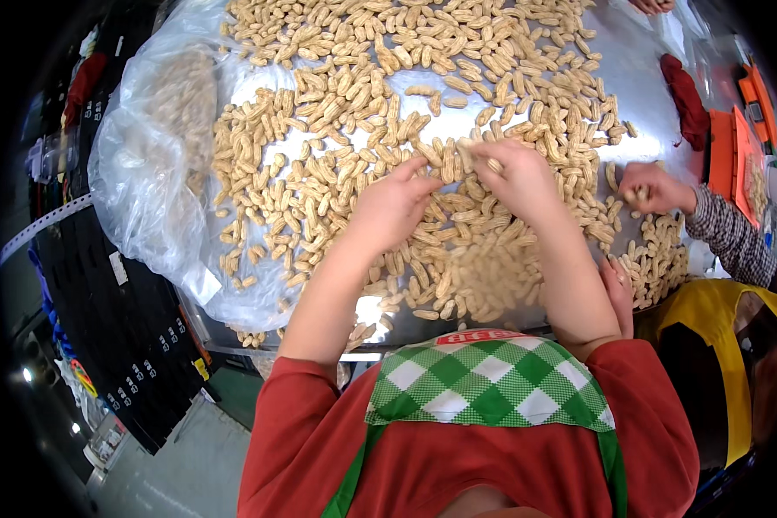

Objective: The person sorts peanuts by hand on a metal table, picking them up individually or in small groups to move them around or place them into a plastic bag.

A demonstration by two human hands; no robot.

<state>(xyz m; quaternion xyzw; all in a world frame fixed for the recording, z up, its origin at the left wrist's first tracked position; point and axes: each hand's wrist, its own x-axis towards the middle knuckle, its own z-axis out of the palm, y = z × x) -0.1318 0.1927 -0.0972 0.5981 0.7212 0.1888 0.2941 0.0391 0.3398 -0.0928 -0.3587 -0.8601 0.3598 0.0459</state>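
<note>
Many unshelled peanuts (327, 181) are spread over a shiny metal table (628, 152) in front of me. My left hand (395, 204) reaches in among them, thumb and forefinger apart, with nothing clearly held between them. Just beyond its fingertips lie several peanuts side by side. Close by on the right, my right hand (518, 178) has a peanut (494, 166) in its curled fingers. Another pale peanut (466, 150), slightly blurred, is at its fingertips. A heap of peanuts (492, 272) between my forearms looks hazy, as if behind translucent plastic.
A clear plastic bag (149, 149) with peanuts inside lies at the left. On the right, a co-worker's hand (654, 188) holds peanuts above a smaller pile (654, 259). Their other hand (617, 291) is by my right forearm. Orange bins (728, 155) and a dark red cloth (685, 103) are beyond.
</note>
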